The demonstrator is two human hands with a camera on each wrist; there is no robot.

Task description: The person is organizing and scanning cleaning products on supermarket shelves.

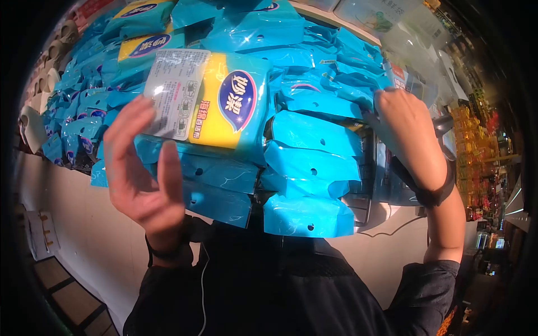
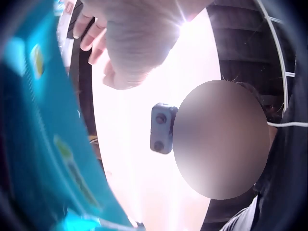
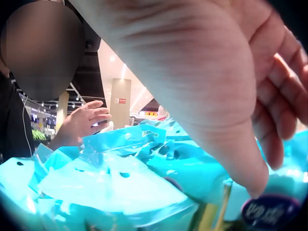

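A blue and yellow package (image 1: 224, 106) with a white label lies on top of many blue packets in the head view. My left hand (image 1: 143, 168) is beside its left lower edge, fingers spread and loosely bent, holding nothing; whether a fingertip touches the label cannot be told. In the left wrist view the left hand (image 2: 137, 43) is near a blue packet (image 2: 48, 120). At the right end of the rows is my right hand (image 1: 406, 117), its fingertips hidden in the head view. The right wrist view shows the right hand (image 3: 216, 72) with relaxed fingers over blue packets (image 3: 120, 187).
Rows of blue packets (image 1: 314, 162) run toward my body. Clear plastic containers (image 1: 414, 33) stand at the back right. A dark crate edge (image 1: 367, 179) borders the packets, and shelves of yellow goods (image 1: 476, 151) are farther right.
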